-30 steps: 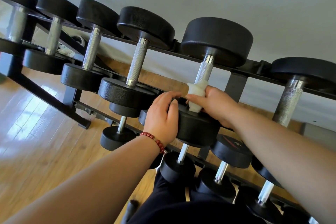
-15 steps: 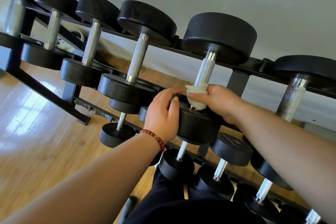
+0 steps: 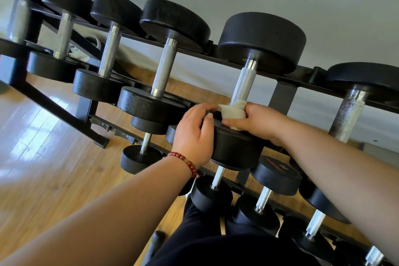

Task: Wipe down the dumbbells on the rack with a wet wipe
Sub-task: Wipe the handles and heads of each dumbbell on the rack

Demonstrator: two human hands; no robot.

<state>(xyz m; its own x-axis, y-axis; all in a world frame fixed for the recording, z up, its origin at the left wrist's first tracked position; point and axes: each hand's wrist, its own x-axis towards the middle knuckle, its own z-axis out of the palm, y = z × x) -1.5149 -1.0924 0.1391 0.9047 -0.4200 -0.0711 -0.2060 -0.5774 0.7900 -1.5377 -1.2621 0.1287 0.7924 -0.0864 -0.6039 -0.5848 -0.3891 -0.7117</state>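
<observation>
A black dumbbell (image 3: 261, 41) with a knurled steel handle (image 3: 245, 83) lies on the top tier of the black rack (image 3: 282, 97). My right hand (image 3: 259, 121) grips a bunched white wet wipe (image 3: 232, 110) around the low end of that handle, just above the near weight head (image 3: 235, 149). My left hand (image 3: 194, 134), with a red bead bracelet on its wrist, curls over the left rim of that near head. Several more black dumbbells sit left of it on the top tier, such as the neighbouring one (image 3: 164, 71).
Smaller dumbbells (image 3: 216, 190) fill the lower tier below my hands. Another large dumbbell (image 3: 349, 112) lies to the right. A grey wall stands behind the rack, wooden floor (image 3: 43, 168) spreads to the left, and my dark trousers (image 3: 216, 244) are at the bottom.
My right hand has slid the wipe down the handle from mid-shaft to the base by the near head. My left hand has stayed on the head's rim.
</observation>
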